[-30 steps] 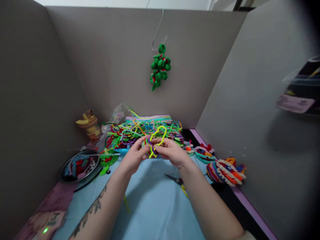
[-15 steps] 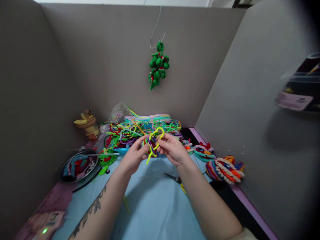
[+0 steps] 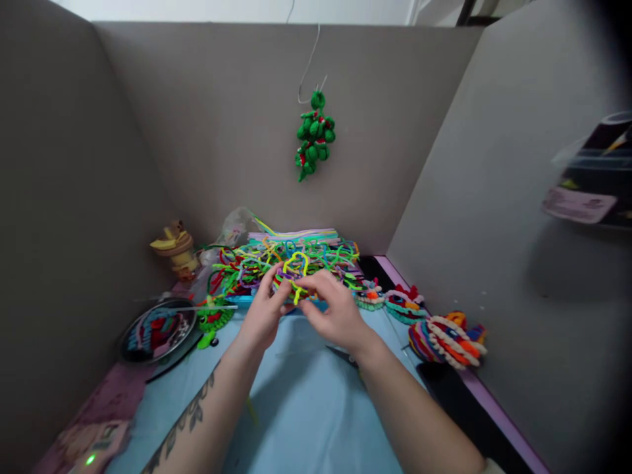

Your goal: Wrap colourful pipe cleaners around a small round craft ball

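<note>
Left hand (image 3: 264, 316): raised over the far edge of the blue mat (image 3: 306, 408). The fingers are curled in and the tips are pinched on the left side of the pipe-cleaner coil (image 3: 291, 280).
Right hand (image 3: 336, 315): also over the far edge of the mat, nearly closed, with thumb and forefinger gripping the right side of the same coil.
Coil: held in the air between both hands above the mat's far edge. It is purple and yellow, and one yellow loop stands up from it.
Hidden: the fingers cover the lower half of the coil, so its winding cannot be followed.
Scissors (image 3: 342, 353): one pair lying on the mat. Only a dark part shows beside the right wrist; the rest is covered.
Loose pile (image 3: 296, 250): a many-coloured tangle of strands past the mat's far edge, too tangled to count.
Coiled figures (image 3: 447, 339): three, in a row off the mat's right edge.
Round tray (image 3: 158, 329): one, off the mat's left edge. Its contents are hard to make out.
Wooden figure (image 3: 175, 247): one, beyond the mat's far-left corner.
Green ornament (image 3: 315, 135): one, hanging from a wire hook (image 3: 309, 66) on the partition high above the mat's far side.
Box (image 3: 590, 174): far right of the mat, blurred, cut by the frame edge, label unreadable.
Lit device (image 3: 89, 457): one, at the mat's near-left corner, partly cut off.
</note>
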`<action>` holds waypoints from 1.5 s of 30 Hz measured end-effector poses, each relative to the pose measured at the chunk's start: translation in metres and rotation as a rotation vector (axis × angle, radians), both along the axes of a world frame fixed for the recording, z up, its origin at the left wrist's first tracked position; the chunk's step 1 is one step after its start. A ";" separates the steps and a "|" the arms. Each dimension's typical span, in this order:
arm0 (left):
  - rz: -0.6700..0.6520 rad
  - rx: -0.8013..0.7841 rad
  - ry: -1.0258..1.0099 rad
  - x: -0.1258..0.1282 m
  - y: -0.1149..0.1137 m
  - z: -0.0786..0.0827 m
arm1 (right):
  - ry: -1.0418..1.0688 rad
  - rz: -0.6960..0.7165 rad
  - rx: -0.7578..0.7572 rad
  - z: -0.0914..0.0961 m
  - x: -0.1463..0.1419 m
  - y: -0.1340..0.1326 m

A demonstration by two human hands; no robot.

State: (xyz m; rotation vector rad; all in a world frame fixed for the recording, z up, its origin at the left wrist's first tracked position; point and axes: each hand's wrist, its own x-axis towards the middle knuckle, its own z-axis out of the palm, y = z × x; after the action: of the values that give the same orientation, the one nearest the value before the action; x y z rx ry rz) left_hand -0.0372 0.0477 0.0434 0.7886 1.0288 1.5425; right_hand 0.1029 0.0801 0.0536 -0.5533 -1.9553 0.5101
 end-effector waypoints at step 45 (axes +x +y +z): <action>0.427 0.164 0.002 -0.010 0.008 -0.006 | -0.042 0.627 0.139 0.040 0.019 -0.040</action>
State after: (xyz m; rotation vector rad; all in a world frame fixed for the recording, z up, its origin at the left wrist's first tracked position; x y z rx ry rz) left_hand -0.0471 0.0558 0.0372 0.7100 1.1327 2.0100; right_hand 0.1214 0.0406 0.0940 0.1555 -2.1724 0.7409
